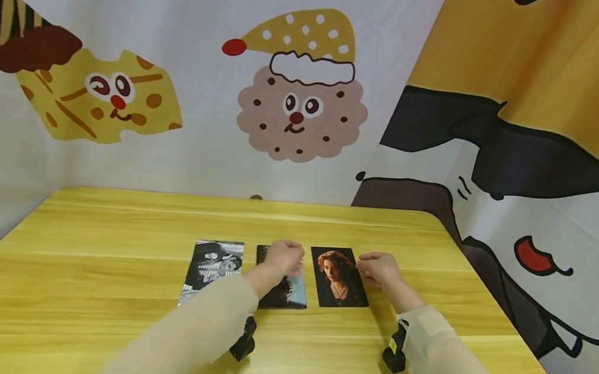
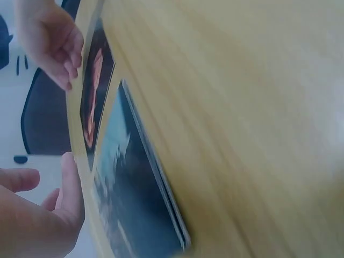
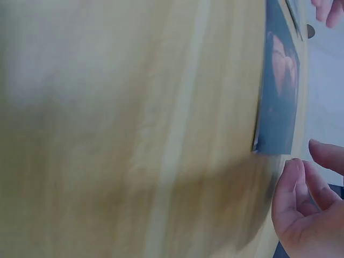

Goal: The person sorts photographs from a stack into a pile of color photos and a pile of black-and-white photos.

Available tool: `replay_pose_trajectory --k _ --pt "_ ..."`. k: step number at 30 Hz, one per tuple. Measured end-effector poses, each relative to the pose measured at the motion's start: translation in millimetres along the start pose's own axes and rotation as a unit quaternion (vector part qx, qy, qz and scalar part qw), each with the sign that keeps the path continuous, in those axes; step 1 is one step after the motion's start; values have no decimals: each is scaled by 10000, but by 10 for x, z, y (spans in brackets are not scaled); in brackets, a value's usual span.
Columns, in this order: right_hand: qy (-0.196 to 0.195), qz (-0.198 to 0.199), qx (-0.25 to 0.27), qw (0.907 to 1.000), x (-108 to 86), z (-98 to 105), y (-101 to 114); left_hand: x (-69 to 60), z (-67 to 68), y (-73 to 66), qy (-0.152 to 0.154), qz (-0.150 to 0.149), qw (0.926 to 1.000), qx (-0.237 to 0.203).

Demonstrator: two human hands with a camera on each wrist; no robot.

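Note:
Three picture cards lie in a row on the table: a black-and-white one (image 1: 216, 263) at left, a dark and light-blue one (image 1: 290, 293) in the middle, and a portrait card (image 1: 338, 276) at right. My left hand (image 1: 284, 258) hovers over the middle card, covering part of it; the left wrist view shows a gap between thumb and fingers (image 2: 51, 207), with nothing held. Beside the portrait card's right edge is my right hand (image 1: 382, 270), its fingers loosely bent and empty in the right wrist view (image 3: 309, 201). The middle card (image 2: 137, 188) looks like a thin stack.
The wooden table (image 1: 115, 212) reaches back to a hanging cloth (image 1: 194, 166) printed with cartoon figures. Each wrist carries a small black camera, the left one (image 1: 244, 339) and the right one (image 1: 395, 350) both low over the table.

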State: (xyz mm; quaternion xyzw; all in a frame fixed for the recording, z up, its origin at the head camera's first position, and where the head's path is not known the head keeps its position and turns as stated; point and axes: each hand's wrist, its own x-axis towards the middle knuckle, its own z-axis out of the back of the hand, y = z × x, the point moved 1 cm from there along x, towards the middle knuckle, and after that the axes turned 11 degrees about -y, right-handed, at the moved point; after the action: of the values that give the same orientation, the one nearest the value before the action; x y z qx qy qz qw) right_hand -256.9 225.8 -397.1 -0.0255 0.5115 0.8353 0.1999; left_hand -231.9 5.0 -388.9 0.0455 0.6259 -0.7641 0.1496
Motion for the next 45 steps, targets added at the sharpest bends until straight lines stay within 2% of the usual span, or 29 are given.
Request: replay_pose_trajectory --k 9,15,20,27,31,38,45 --pt "131 72 -293 9995 -73 -155 144 107 389 27 -210 71 9997 -103" --pt "423 175 -227 9987 -128 -327 213 145 649 92 -411 143 9990 30" --pt "596 190 -78 9980 -156 -464 247 139 786 138 -465 172 9985 210" --pt "752 245 -102 9968 -195 -602 282 129 848 179 -197 325 9992 119" --pt "795 260 -151 9964 -210 -669 287 118 849 186 -89 289 9995 109" --pt "1187 214 58 9927 -259 -753 289 83 821 208 -98 365 9976 582" --pt "1426 264 120 9893 -295 -786 287 53 781 236 -171 388 9969 663"
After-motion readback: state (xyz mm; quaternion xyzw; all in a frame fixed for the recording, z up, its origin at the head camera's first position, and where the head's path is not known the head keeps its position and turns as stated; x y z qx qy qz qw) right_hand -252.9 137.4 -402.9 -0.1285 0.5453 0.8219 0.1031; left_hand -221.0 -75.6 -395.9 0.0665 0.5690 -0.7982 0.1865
